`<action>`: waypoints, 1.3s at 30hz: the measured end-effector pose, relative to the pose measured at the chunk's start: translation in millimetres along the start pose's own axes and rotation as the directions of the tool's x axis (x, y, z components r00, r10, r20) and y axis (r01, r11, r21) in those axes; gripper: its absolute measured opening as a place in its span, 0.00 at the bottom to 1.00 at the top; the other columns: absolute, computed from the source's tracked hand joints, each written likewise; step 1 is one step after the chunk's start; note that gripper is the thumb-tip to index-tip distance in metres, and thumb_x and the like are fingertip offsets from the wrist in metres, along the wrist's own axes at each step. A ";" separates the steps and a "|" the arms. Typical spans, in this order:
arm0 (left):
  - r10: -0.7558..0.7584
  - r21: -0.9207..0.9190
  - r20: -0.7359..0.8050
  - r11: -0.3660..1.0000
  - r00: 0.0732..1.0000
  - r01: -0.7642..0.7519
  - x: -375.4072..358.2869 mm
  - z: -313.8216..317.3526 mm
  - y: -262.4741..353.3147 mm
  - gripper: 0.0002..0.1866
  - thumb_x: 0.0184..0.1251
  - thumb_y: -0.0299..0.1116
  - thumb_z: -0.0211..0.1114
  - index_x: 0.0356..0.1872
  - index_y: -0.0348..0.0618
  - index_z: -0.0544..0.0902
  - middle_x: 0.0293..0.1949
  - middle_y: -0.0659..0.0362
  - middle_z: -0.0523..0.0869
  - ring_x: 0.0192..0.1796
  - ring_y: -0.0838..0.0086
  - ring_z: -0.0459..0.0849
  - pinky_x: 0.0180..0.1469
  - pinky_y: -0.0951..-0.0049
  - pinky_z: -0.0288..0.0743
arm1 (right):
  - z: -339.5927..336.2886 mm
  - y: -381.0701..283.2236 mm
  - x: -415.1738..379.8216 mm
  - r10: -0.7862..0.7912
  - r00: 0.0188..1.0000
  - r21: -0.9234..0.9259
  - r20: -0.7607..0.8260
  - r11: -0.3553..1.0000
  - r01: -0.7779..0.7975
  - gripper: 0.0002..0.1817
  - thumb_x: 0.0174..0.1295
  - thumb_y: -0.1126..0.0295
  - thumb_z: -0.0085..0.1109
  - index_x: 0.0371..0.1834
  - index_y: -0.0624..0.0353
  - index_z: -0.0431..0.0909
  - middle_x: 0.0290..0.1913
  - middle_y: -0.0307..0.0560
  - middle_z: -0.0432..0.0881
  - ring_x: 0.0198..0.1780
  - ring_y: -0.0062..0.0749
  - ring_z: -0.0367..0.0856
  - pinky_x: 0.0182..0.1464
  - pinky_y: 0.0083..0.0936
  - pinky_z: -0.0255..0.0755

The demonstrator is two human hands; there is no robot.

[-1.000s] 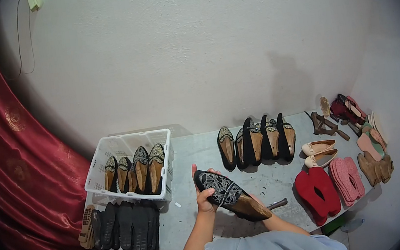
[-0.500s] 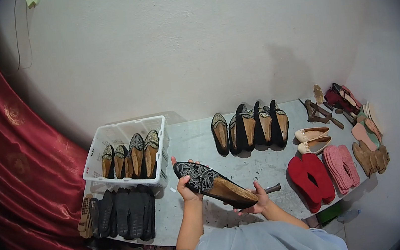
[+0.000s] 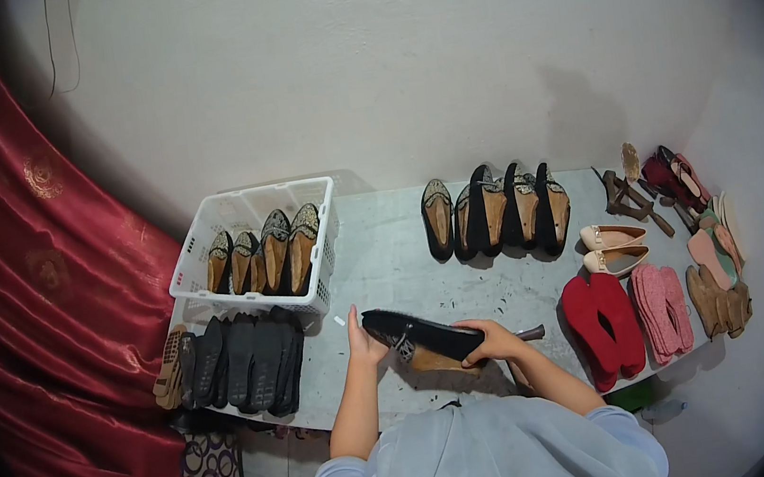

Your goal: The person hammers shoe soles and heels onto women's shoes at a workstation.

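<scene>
A black shoe with a silver-patterned upper and a tan wooden last inside is held above the table, tilted on its side, its toe to the left. My right hand grips its heel end, fingers wrapped round it. At the toe, my left hand is open, fingers pointing up, its palm beside the shoe. Behind my right hand lies a tool with a dark handle, partly hidden by the hand.
A white basket holds several patterned shoes. Black soles lie before it. More lasted shoes stand at the back. To the right are cream flats, red soles, pink soles and brown pieces.
The shoe has been rolled onto its side, showing more of its black side. My right hand has shifted over the heel, and my left hand has opened at the toe. The view has shifted slightly.
</scene>
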State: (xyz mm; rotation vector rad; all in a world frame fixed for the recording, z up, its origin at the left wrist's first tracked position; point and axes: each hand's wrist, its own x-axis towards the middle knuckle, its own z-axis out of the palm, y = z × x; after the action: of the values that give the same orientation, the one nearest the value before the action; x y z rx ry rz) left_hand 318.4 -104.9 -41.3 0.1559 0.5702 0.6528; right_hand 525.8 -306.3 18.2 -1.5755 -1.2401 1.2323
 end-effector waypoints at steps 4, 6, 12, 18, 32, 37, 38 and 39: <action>0.063 -0.106 -0.127 0.991 0.990 -0.077 2.9 -15.5 -7.5 0.25 0.64 0.54 0.57 0.22 0.40 0.77 0.30 0.49 0.82 0.40 0.60 0.81 0.53 0.58 0.75 | 19.7 11.5 1.3 -0.262 0.941 -0.519 -0.215 0.847 0.117 0.35 0.38 0.84 0.59 0.56 0.51 0.76 0.54 0.48 0.78 0.55 0.46 0.74 0.58 0.34 0.68; 0.088 -0.096 -0.087 0.991 0.992 -0.096 8.5 -30.3 -9.0 0.24 0.65 0.52 0.57 0.22 0.40 0.77 0.30 0.49 0.83 0.40 0.60 0.81 0.53 0.58 0.75 | 26.6 11.3 -1.0 -0.305 0.909 -0.495 -0.285 0.859 0.133 0.36 0.36 0.87 0.54 0.57 0.53 0.74 0.54 0.49 0.76 0.56 0.48 0.72 0.59 0.36 0.66; 0.105 0.037 -0.015 0.994 0.994 -0.105 2.0 -50.8 -14.9 0.24 0.72 0.51 0.49 0.31 0.38 0.80 0.36 0.49 0.84 0.45 0.60 0.82 0.56 0.61 0.73 | 40.3 40.1 0.9 -0.370 0.881 -0.539 -0.294 0.826 0.167 0.36 0.33 0.87 0.53 0.55 0.58 0.73 0.53 0.52 0.76 0.57 0.51 0.71 0.60 0.38 0.65; 0.080 0.440 0.081 0.891 0.993 -0.108 -24.4 -46.1 -0.7 0.32 0.75 0.55 0.39 0.61 0.33 0.68 0.54 0.47 0.78 0.58 0.62 0.76 0.63 0.63 0.67 | 41.5 53.4 1.9 -0.356 0.871 -0.483 -0.339 0.860 0.164 0.35 0.33 0.84 0.58 0.54 0.58 0.73 0.54 0.51 0.75 0.59 0.49 0.70 0.63 0.37 0.63; 0.145 0.706 0.179 0.670 0.973 -0.230 -64.1 -45.0 -14.9 0.55 0.40 0.21 0.77 0.71 0.49 0.51 0.62 0.51 0.67 0.65 0.64 0.67 0.67 0.65 0.60 | 21.9 97.4 -6.4 0.090 0.904 0.105 -0.417 0.993 -0.051 0.47 0.34 0.70 0.79 0.63 0.62 0.67 0.57 0.51 0.75 0.57 0.37 0.74 0.59 0.31 0.69; 0.176 0.717 0.179 0.651 0.968 -0.251 -63.8 -44.2 -18.2 0.54 0.40 0.19 0.77 0.70 0.48 0.53 0.59 0.52 0.70 0.64 0.64 0.69 0.66 0.65 0.62 | 22.3 96.2 -11.1 0.008 0.908 -0.031 -0.418 0.999 -0.023 0.41 0.35 0.73 0.79 0.59 0.61 0.72 0.52 0.48 0.77 0.53 0.33 0.76 0.56 0.29 0.72; 0.185 0.715 0.179 0.651 0.966 -0.257 -64.5 -44.1 -19.0 0.53 0.40 0.19 0.77 0.70 0.48 0.54 0.59 0.53 0.70 0.63 0.65 0.69 0.66 0.65 0.63 | 23.5 95.0 -13.4 0.022 0.908 -0.010 -0.419 1.000 -0.029 0.40 0.34 0.72 0.79 0.58 0.60 0.73 0.52 0.49 0.76 0.53 0.35 0.76 0.56 0.29 0.71; 0.172 0.716 0.191 0.649 0.966 -0.257 -64.9 -45.6 -19.3 0.52 0.40 0.19 0.77 0.69 0.47 0.55 0.58 0.53 0.71 0.63 0.65 0.70 0.65 0.66 0.64 | 24.7 92.7 -15.5 0.036 0.906 0.011 -0.421 0.999 -0.035 0.40 0.33 0.71 0.80 0.57 0.60 0.74 0.53 0.49 0.76 0.53 0.36 0.76 0.57 0.30 0.70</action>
State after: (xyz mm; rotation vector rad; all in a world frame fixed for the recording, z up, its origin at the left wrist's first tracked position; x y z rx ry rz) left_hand 261.7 -161.8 -56.1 1.0447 0.6950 0.6048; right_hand 522.3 -342.8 -71.8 -1.7530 -0.9311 0.8480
